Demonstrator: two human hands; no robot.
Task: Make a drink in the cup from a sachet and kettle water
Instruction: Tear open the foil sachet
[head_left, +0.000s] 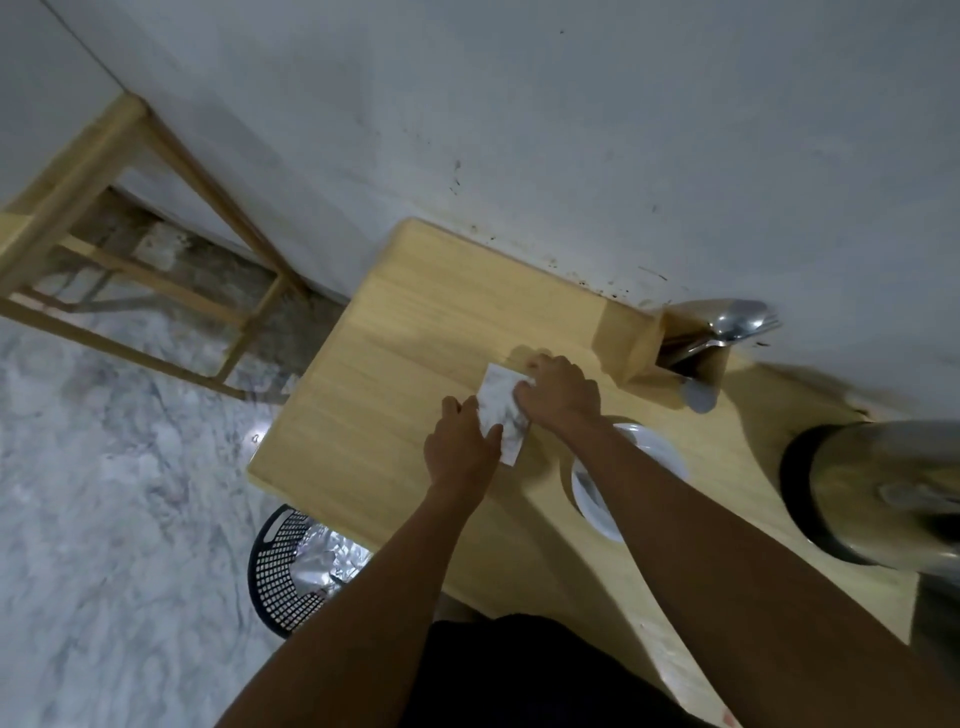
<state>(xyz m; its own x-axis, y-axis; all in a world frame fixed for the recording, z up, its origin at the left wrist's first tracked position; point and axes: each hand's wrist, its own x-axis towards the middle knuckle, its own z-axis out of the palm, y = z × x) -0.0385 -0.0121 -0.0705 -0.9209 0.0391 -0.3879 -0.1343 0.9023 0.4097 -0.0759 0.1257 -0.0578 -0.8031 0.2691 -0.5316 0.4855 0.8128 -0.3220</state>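
Note:
A white, grey-mottled sachet (500, 410) lies flat on the light wooden table (374, 374). My left hand (460, 447) pinches its near edge and my right hand (558, 395) grips its far right side. A white cup or saucer (623, 483) sits on the table under my right forearm, partly hidden. The steel kettle (878, 493) on its black base stands at the right edge of view.
A wooden holder (670, 345) with metal spoons (737, 322) stands against the stained white wall. A black mesh waste basket (291, 566) holding crumpled foil sits on the marble floor left of the table. A wooden frame (130, 234) stands farther left.

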